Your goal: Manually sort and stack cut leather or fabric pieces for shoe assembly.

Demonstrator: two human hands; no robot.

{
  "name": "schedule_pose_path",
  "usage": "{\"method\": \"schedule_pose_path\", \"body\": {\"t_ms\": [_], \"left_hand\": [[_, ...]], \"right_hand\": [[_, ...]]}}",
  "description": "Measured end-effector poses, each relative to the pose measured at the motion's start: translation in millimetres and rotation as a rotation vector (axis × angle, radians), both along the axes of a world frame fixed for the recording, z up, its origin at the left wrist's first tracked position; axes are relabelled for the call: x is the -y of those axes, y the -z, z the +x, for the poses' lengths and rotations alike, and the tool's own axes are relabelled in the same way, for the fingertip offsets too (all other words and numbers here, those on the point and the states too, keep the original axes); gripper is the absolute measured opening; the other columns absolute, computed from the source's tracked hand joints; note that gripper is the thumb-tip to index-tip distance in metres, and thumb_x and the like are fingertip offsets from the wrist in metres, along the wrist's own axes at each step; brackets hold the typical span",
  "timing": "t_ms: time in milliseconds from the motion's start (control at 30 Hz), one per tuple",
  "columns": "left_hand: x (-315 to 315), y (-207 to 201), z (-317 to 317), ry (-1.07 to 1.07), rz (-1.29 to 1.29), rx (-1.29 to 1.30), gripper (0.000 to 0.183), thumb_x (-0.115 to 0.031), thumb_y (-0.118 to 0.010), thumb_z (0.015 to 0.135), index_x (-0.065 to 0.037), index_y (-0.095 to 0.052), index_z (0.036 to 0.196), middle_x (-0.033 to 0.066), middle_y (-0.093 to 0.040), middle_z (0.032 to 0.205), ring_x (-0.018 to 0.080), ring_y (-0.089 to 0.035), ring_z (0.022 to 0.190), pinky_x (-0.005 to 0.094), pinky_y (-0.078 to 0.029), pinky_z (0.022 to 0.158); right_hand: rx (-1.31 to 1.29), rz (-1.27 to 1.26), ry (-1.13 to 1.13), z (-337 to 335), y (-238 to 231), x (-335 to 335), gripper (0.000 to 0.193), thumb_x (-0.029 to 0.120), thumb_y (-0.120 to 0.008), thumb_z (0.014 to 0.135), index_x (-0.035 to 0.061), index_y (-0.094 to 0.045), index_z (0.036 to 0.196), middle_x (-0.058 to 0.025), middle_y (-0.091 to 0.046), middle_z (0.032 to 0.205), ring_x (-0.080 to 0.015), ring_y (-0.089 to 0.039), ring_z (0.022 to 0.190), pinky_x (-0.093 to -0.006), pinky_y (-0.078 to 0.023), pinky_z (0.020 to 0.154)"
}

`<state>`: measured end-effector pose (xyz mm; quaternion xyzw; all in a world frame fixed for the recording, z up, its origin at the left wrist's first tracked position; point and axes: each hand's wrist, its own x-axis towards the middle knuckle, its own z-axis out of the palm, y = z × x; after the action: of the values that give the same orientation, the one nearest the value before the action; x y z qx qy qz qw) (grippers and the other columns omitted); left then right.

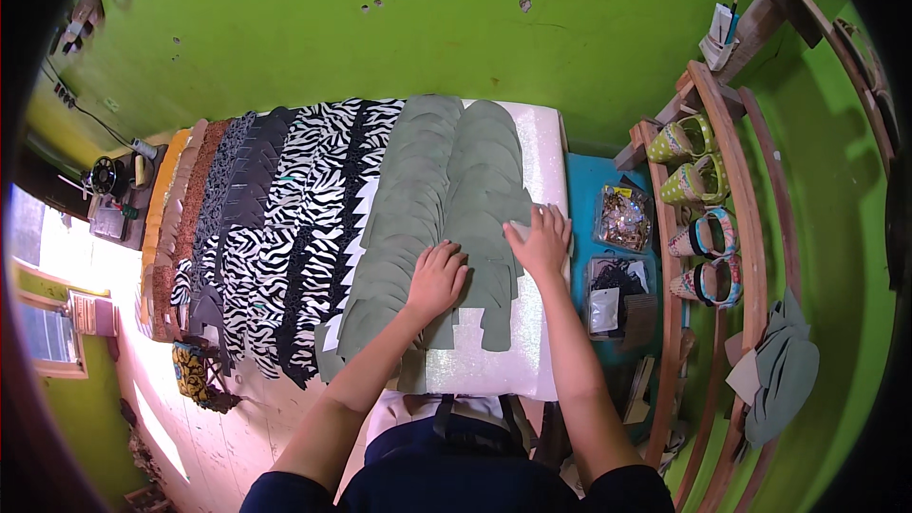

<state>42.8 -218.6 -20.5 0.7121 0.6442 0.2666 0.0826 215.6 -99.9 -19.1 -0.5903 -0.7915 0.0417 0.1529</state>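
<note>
Overlapping grey-green sole-shaped cut pieces (408,199) lie in long rows on a white-topped table (541,147). My left hand (440,277) rests on them with its fingers lying flat, holding nothing visible. Farther right, my right hand (540,239) is at the right edge of the second row (480,176). A small pale piece (519,229) shows between its thumb and fingers; its kind is not clear. Left of the grey-green rows run zebra-striped pieces (304,171) and black textured ones (318,280).
Brown and orange strips (171,180) line the table's left end. A wooden rack (712,123) with small shoes (698,233) stands at right, grey-green pieces (784,370) hanging lower down. Plastic boxes (624,218) sit on a blue surface (584,180). A patterned stool (195,370) is at left.
</note>
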Motion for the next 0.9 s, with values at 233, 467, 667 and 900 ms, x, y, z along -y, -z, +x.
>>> {"method": "schedule_pose_path", "body": {"t_ms": [233, 467, 667, 900], "left_hand": [[-17.4, -3.7, 7.1, 0.004, 0.009, -0.007, 0.023, -0.023, -0.049, 0.085, -0.008, -0.055, 0.101, 0.0092, -0.05, 0.112, 0.025, -0.043, 0.115, 0.0414, -0.031, 0.098], [-15.4, 3.0, 0.8, 0.012, 0.017, -0.009, 0.022, -0.024, -0.05, 0.085, -0.008, -0.056, 0.099, 0.0089, -0.051, 0.11, 0.0257, -0.044, 0.114, 0.0418, -0.031, 0.097], [-13.8, 5.1, -0.7, 0.011, 0.017, -0.008, 0.022, -0.024, -0.05, 0.085, -0.008, -0.057, 0.098, 0.009, -0.052, 0.109, 0.026, -0.044, 0.113, 0.0418, -0.031, 0.098], [-14.0, 2.4, 0.8, 0.035, 0.022, -0.003, 0.023, -0.025, -0.05, 0.085, -0.007, -0.057, 0.099, 0.0093, -0.052, 0.109, 0.0261, -0.044, 0.113, 0.0418, -0.03, 0.098]], "right_hand": [[0.015, -0.16, 0.179, -30.1, -11.2, -31.6, 0.058, 0.032, -0.064, 0.074, 0.0024, -0.045, 0.12, -0.0119, -0.049, 0.116, -0.0287, -0.039, 0.115, -0.0429, -0.029, 0.096], [-0.036, -0.406, 0.166, -20.7, -4.5, -43.0, 0.033, 0.024, -0.066, 0.072, 0.013, -0.058, 0.102, -0.0061, -0.051, 0.111, -0.0249, -0.042, 0.109, -0.0378, -0.032, 0.093], [-0.16, -0.241, -0.056, -11.2, -7.3, -44.1, 0.022, 0.02, -0.064, 0.073, 0.0141, -0.059, 0.093, -0.0063, -0.055, 0.098, -0.0256, -0.046, 0.103, -0.0376, -0.033, 0.091], [-0.074, -0.151, -0.044, -12.5, -3.0, -38.2, 0.022, 0.015, -0.063, 0.073, 0.013, -0.057, 0.094, -0.0065, -0.057, 0.095, -0.0249, -0.051, 0.095, -0.0389, -0.034, 0.088]]}}
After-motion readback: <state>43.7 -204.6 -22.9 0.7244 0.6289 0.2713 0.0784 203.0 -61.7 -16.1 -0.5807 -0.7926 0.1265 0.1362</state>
